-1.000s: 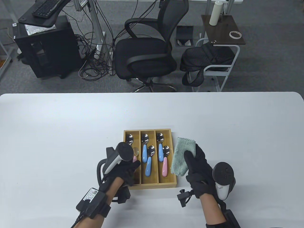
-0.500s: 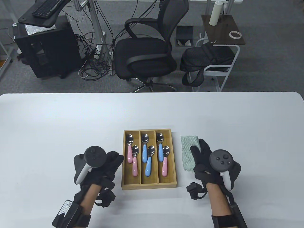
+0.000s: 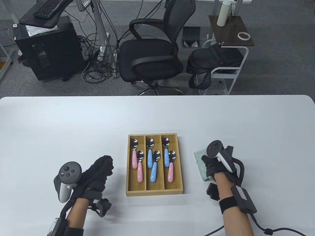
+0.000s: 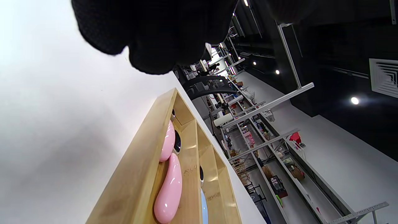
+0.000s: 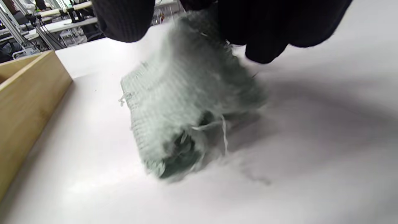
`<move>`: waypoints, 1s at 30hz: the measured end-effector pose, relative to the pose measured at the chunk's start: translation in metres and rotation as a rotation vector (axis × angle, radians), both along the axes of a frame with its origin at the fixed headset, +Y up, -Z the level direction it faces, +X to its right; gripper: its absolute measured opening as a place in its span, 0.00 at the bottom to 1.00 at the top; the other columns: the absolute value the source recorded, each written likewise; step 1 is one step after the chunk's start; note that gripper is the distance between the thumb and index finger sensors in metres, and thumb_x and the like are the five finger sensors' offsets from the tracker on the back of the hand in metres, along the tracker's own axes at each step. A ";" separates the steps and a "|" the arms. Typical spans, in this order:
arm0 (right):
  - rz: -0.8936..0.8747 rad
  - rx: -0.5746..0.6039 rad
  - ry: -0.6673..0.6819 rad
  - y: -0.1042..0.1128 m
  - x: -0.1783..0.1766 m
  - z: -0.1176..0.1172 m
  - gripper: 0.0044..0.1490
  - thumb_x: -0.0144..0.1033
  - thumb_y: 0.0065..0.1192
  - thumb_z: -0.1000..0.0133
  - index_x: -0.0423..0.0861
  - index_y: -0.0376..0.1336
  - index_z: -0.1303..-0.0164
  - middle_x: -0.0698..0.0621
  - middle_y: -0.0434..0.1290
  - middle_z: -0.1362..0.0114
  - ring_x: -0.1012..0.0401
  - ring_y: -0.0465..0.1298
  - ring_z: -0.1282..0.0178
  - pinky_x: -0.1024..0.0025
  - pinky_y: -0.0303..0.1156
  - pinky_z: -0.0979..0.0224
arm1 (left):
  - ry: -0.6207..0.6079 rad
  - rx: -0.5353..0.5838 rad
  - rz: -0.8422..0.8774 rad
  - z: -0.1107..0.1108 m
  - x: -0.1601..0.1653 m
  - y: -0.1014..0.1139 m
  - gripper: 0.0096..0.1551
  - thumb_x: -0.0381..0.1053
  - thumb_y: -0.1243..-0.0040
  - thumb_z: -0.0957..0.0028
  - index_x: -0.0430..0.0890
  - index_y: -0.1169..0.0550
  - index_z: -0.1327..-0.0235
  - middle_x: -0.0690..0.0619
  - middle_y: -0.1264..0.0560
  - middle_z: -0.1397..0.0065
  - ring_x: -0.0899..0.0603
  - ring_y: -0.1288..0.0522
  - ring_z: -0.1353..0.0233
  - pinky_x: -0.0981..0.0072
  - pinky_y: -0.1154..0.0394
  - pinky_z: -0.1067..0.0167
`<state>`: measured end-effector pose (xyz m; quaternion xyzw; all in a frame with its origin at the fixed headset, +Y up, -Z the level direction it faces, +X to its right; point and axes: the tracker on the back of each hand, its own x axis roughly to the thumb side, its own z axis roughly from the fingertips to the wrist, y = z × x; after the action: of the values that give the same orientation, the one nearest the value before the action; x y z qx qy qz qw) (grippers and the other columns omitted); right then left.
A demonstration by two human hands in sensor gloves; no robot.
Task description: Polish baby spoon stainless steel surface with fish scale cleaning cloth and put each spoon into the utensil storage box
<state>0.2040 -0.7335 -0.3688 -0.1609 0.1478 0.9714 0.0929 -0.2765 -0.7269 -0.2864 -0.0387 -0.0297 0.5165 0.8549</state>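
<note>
The wooden utensil box (image 3: 155, 192) sits at the table's near middle. Its left slot holds two pink-handled spoons (image 3: 139, 170), the middle slot two blue ones (image 3: 154, 170), and the right slot one blue (image 3: 166, 154) and one pink (image 3: 170, 170). My left hand (image 3: 104, 164) hovers left of the box, its fingers loosely curled around nothing. In the left wrist view the box wall (image 4: 140, 174) and pink handles (image 4: 169, 189) lie below my fingers (image 4: 155, 34). Right of the box, my right hand (image 3: 208, 163) grips the bunched green cloth (image 3: 199, 161), which is blurred (image 5: 183, 102) and touches the table.
The white table (image 3: 73, 127) spreads wide around the box. Behind its far edge are an office chair (image 3: 150, 54), a dark side table (image 3: 231, 30) and a black bag (image 3: 214, 61). The box corner (image 5: 28, 93) lies left of the cloth.
My left hand left a pink spoon in the left slot and drew back to the left. My right hand gathered the cloth, rolled over and pulled it further right of the box.
</note>
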 end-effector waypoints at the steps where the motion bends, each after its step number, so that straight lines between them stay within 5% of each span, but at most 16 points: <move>1: 0.005 0.020 0.004 0.006 0.001 0.002 0.49 0.58 0.48 0.33 0.35 0.42 0.15 0.25 0.52 0.19 0.32 0.66 0.27 0.35 0.65 0.29 | -0.002 0.007 -0.006 0.001 0.000 0.001 0.40 0.65 0.57 0.32 0.37 0.33 0.21 0.42 0.27 0.27 0.35 0.21 0.35 0.40 0.24 0.39; 5: -0.044 0.143 0.036 0.036 0.001 0.018 0.49 0.59 0.43 0.32 0.34 0.40 0.15 0.24 0.48 0.17 0.28 0.61 0.24 0.33 0.63 0.28 | -0.026 0.093 0.017 0.005 0.003 0.006 0.40 0.66 0.58 0.32 0.38 0.33 0.21 0.43 0.27 0.27 0.35 0.22 0.32 0.38 0.26 0.37; 12: -0.465 0.400 0.162 0.063 -0.023 0.068 0.47 0.59 0.37 0.30 0.35 0.41 0.15 0.28 0.50 0.16 0.32 0.61 0.22 0.36 0.63 0.25 | -0.026 0.224 0.081 0.014 0.014 0.013 0.40 0.67 0.61 0.33 0.42 0.35 0.19 0.45 0.29 0.23 0.34 0.26 0.26 0.37 0.29 0.32; 17: -0.838 0.486 0.245 0.043 -0.041 0.089 0.46 0.59 0.35 0.30 0.36 0.42 0.14 0.31 0.51 0.16 0.34 0.61 0.20 0.38 0.61 0.23 | -0.049 0.240 0.214 0.015 0.029 0.007 0.42 0.69 0.64 0.33 0.42 0.38 0.17 0.44 0.32 0.20 0.33 0.30 0.22 0.35 0.32 0.29; 21: -1.057 0.391 0.331 0.014 -0.054 0.094 0.48 0.62 0.30 0.31 0.36 0.40 0.13 0.31 0.49 0.14 0.33 0.58 0.18 0.35 0.60 0.23 | -0.084 0.267 0.159 0.019 0.033 0.011 0.43 0.70 0.65 0.34 0.42 0.40 0.15 0.43 0.35 0.18 0.32 0.32 0.21 0.35 0.33 0.28; 30: -1.088 0.362 0.362 0.001 -0.054 0.099 0.50 0.64 0.26 0.32 0.35 0.39 0.14 0.33 0.50 0.14 0.36 0.56 0.17 0.38 0.58 0.22 | -0.066 0.233 0.190 0.017 0.028 0.007 0.42 0.68 0.66 0.33 0.41 0.37 0.17 0.42 0.33 0.19 0.32 0.31 0.22 0.35 0.33 0.29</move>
<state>0.1502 -0.7326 -0.2700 0.1243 0.0547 0.8061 0.5761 -0.2481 -0.7198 -0.2699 0.0471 -0.1210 0.5865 0.7994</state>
